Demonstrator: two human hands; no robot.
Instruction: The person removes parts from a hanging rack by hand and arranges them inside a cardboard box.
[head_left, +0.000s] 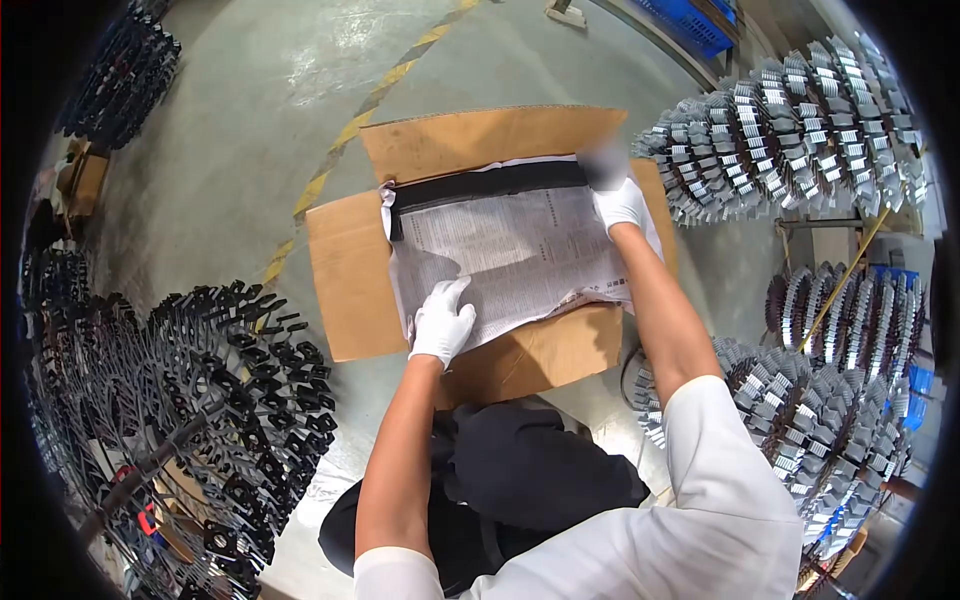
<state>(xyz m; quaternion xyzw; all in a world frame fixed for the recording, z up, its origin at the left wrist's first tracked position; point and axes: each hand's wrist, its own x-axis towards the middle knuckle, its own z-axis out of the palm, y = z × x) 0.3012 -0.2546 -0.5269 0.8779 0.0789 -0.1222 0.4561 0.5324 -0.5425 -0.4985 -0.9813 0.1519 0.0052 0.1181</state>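
Note:
An open cardboard box [358,275] stands in front of me with its flaps folded outward. Printed newspaper [490,250] covers most of its inside, and a black strip [490,184] shows along the far side; what lies beneath the paper is hidden. My left hand [442,320], in a white glove, rests on the paper's near left part with its fingers apart. At the far right corner of the box, my right hand [618,203], also in a white glove, touches the paper's edge. A blurred patch covers its fingers.
Racks of dark hooked parts [230,370] stand close on the left. On the right hang dense stacks of grey finned metal parts [790,130], with more finned parts [800,410] lower down. A yellow-black tape line [370,103] crosses the floor. A blue crate [690,22] is at the top right.

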